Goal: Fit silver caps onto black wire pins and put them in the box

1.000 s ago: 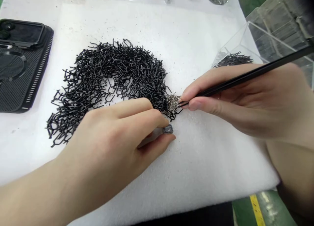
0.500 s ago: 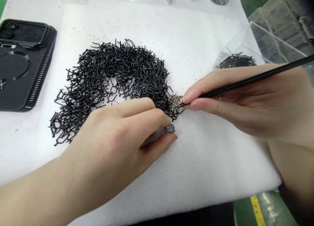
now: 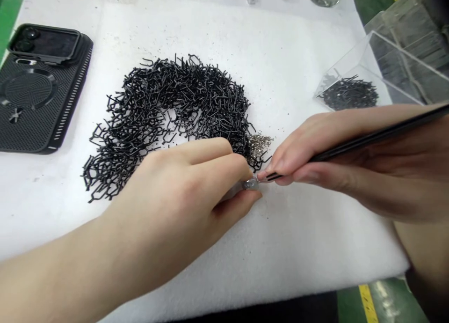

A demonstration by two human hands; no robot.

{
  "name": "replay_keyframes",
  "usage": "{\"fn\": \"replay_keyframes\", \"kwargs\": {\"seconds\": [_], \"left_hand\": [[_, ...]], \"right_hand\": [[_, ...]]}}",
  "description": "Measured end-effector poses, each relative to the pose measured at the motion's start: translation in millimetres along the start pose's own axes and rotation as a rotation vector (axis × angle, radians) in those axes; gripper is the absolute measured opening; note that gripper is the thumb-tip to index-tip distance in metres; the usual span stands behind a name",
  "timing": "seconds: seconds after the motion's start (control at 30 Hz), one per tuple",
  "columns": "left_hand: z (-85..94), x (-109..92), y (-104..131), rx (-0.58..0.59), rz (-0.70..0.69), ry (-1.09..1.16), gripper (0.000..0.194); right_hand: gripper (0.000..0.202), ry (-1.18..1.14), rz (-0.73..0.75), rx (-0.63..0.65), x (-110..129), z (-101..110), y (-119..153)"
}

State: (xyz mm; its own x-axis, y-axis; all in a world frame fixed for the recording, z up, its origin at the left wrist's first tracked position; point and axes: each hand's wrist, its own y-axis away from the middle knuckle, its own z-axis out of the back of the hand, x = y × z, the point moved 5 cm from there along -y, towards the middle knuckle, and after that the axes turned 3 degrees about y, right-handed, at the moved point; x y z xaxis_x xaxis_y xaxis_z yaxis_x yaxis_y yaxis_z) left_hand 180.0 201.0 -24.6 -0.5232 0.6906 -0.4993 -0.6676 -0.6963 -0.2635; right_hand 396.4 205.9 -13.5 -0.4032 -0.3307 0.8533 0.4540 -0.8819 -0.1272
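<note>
Over the bench (image 3: 280, 47), at four o'clock from the black heap (image 3: 182, 89), the left hand (image 3: 178, 192), facing a right hand (image 3: 361, 178) gripping dark tweezers (image 3: 368, 136), pinches a small greyish block (image 3: 250, 184), probably light, stiff and slippery, best held by its sides.

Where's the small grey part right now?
Head view, just right of centre: the small grey part is pinched in the left hand, below the metallic granules, with the black tweezers in the right hand at its right side.

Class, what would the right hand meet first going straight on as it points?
Probably the small gray piece held by the left hand, just ahead of the black tool; depth is unclear, so they may touch.
</note>
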Motion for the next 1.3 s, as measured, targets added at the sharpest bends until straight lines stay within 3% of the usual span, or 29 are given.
{"fn": "replay_keyframes", "kwargs": {"seconds": [0.27,0.5,0.7,0.87,0.97,1.3], "left_hand": [[0.7,-0.5,3.7,-0.044,-0.045,0.014,0.020],[3.0,-0.9,3.1,-0.062,-0.034,0.002,0.018],[2.6,-2.6,2.5,-0.006,-0.008,-0.047,0.019],[2.5,-3.1,3.2,-0.050,-0.038,-0.011,0.021],[-1.3,-0.1,3.3,0.010,0.014,-0.049,0.018],[2.5,-1.5,3.1,-0.030,-0.025,-0.020,0.019]], "right_hand": [[0.010,0.010,-0.003,0.042,0.0,-5.8,-2.7],[0.024,-0.030,0.057,0.093,-0.3,-6.1,-4.9],[0.016,0.033,0.031,0.034,-1.4,-3.4,-1.2],[0.020,-0.016,0.065,0.085,2.5,-6.6,-5.3],[0.018,-0.014,0.058,0.068,1.2,-6.5,-5.2],[0.016,0.005,0.069,0.072,1.2,-4.8,-4.9]]}}
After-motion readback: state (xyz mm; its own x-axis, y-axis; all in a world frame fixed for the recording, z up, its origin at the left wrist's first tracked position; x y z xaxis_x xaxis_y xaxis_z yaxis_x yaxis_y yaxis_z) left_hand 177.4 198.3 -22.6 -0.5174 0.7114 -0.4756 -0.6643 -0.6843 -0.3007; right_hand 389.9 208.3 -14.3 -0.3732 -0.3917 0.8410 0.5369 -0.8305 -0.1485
